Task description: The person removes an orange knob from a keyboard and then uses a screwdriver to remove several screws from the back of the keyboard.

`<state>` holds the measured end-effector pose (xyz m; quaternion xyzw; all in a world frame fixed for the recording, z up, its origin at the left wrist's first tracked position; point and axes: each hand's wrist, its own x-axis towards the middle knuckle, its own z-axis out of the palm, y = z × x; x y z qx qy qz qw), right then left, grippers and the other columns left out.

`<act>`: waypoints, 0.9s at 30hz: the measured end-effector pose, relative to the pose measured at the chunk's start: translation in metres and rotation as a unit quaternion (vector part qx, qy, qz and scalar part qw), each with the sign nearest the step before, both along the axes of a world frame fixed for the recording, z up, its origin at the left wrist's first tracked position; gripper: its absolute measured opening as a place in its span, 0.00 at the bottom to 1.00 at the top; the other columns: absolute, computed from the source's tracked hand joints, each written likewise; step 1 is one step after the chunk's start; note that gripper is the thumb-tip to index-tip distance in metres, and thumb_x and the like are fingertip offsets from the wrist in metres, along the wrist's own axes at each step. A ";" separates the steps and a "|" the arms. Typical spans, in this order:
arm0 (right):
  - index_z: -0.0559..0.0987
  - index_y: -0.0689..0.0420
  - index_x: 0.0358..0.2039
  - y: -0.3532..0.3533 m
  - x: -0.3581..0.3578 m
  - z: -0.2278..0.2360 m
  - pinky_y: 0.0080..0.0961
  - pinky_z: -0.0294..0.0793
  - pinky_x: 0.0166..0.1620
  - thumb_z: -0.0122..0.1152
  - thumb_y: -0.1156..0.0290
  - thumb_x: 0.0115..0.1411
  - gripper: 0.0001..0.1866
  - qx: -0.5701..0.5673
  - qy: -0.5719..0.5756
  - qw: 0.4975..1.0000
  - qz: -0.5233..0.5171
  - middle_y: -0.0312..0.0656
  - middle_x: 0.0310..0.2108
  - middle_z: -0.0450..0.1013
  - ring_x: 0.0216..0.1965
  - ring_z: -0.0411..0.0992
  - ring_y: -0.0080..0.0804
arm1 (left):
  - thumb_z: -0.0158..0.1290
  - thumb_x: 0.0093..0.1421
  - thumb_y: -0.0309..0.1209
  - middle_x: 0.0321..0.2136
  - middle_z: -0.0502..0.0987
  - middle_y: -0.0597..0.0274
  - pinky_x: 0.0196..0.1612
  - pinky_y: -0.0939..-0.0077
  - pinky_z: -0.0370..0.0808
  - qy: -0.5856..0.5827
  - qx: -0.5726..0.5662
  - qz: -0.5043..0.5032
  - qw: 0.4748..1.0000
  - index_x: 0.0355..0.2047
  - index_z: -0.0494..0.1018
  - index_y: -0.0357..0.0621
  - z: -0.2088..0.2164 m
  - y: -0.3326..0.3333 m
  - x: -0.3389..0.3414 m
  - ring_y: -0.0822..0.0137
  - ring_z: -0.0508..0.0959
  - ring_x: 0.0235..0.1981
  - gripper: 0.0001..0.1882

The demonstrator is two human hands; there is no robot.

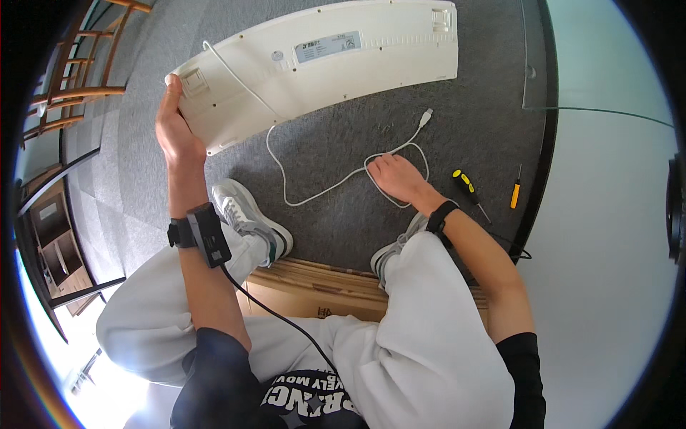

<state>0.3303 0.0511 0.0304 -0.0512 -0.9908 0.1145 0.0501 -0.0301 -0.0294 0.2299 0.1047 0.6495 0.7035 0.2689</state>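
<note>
A white keyboard (321, 75) is turned underside up, showing screws, a label and fold-out feet. My left hand (179, 136) grips its left end, the thumb or a finger lying along the short edge. From the keyboard's underside a white USB cable (314, 195) runs down and loops on the carpet. My right hand (397, 177) is closed on the cable where it loops, with the fingertips partly hidden under the hand. The cable's white USB plug (426, 118) lies just beyond this hand, pointing away to the right.
To the right of my right hand lie a yellow-and-black screwdriver (464, 182) and a smaller orange screwdriver (515, 193). My shoes (246, 214) stand on the dark grey carpet (329, 236), with cardboard (307, 289) beneath my legs. A wooden rack (89, 93) stands at the far left.
</note>
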 end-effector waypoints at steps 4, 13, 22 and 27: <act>0.74 0.60 0.30 0.002 -0.005 0.000 0.30 0.76 0.35 0.56 0.74 0.52 0.05 -0.007 -0.035 0.999 0.007 0.42 0.27 0.74 0.33 0.75 0.37 | 0.45 0.70 0.43 0.46 0.77 0.57 0.52 0.67 0.74 -0.029 -0.019 0.000 0.999 0.50 0.72 0.37 0.002 0.006 0.002 0.62 0.77 0.47 0.22; 0.72 0.63 0.35 0.022 -0.010 0.013 0.35 0.77 0.34 0.56 0.74 0.54 0.09 -0.037 -0.111 0.993 -0.019 0.47 0.33 0.75 0.33 0.76 0.42 | 0.42 0.70 0.44 0.48 0.76 0.56 0.55 0.64 0.72 -0.073 0.021 0.028 0.997 0.52 0.71 0.38 -0.009 0.008 0.000 0.60 0.76 0.49 0.22; 0.71 0.61 0.32 0.013 -0.013 0.003 0.36 0.77 0.32 0.56 0.74 0.53 0.07 -0.019 -0.148 0.989 0.011 0.45 0.24 0.76 0.30 0.77 0.42 | 0.42 0.71 0.43 0.45 0.76 0.56 0.51 0.65 0.73 -0.067 0.033 0.020 0.997 0.49 0.71 0.37 -0.014 0.013 0.001 0.61 0.77 0.46 0.21; 0.72 0.61 0.36 0.070 -0.012 0.084 0.40 0.78 0.34 0.53 0.73 0.55 0.09 -0.080 -0.169 0.981 -0.060 0.48 0.30 0.77 0.37 0.77 0.47 | 0.42 0.71 0.43 0.45 0.76 0.56 0.51 0.65 0.73 -0.068 0.029 0.024 0.997 0.50 0.71 0.37 -0.018 0.014 -0.003 0.61 0.77 0.46 0.21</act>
